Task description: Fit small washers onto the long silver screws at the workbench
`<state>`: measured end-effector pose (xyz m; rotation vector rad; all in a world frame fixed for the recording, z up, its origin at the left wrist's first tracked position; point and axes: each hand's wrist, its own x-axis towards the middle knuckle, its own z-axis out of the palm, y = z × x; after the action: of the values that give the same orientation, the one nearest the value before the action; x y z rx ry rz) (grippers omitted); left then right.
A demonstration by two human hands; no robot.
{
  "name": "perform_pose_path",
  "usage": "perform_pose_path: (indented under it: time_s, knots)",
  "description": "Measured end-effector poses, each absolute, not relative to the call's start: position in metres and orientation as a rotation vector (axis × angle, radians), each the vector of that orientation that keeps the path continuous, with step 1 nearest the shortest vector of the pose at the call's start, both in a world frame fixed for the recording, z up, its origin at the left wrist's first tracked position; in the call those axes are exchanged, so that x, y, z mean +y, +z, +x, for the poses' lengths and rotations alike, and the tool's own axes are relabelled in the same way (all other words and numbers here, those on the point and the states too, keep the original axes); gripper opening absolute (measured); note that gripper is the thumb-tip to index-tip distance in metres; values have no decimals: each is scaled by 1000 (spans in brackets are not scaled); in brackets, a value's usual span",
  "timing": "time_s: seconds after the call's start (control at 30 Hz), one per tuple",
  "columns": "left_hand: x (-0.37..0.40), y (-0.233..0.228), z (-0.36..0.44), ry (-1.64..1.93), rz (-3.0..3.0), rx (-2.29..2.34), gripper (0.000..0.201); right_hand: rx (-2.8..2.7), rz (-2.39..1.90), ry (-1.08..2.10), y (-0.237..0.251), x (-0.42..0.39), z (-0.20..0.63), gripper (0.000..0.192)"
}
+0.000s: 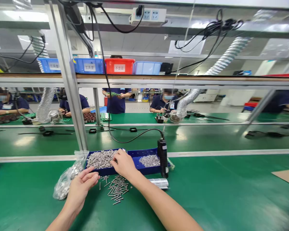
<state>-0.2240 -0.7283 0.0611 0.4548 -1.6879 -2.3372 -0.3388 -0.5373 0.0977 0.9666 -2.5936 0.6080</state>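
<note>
A blue divided tray [144, 170] holds a heap of long metal screws [100, 159] in its left compartment and small metal parts [149, 161], perhaps nuts, in the right one. My right hand [124, 164] reaches into the left compartment, its fingers curled together at the screws. What those fingertips grip is hidden. My left hand [81, 185] is by the tray's front left corner, thumb and fingers drawn together. Anything between them is too small to make out. Loose screws [118, 189] lie scattered on the green table in front of the tray.
A clear plastic bag of metal parts [66, 181] lies left of the tray. A black corded electric screwdriver [162, 157] hangs at the tray's right end, above a shiny silver roll [159, 183]. An aluminium post [68, 77] rises behind. Co-workers sit across the bench.
</note>
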Motion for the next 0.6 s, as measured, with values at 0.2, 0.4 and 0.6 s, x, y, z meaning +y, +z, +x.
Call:
perform_pose_path:
  time_s: [0.2, 0.4, 0.6]
  knots:
    - [-727, 50, -229, -2419, 515, -1700, 82, -2556, 1024, 528, 91, -540, -338, 15]
    - [-735, 44, -235, -2425, 563, -1665, 70, -2500, 1015, 609, 99, -541, -332, 12]
    - [-742, 50, -241, -2383, 574, -1581, 70, -2450, 1177, 1042, 116, -545, -310, 19]
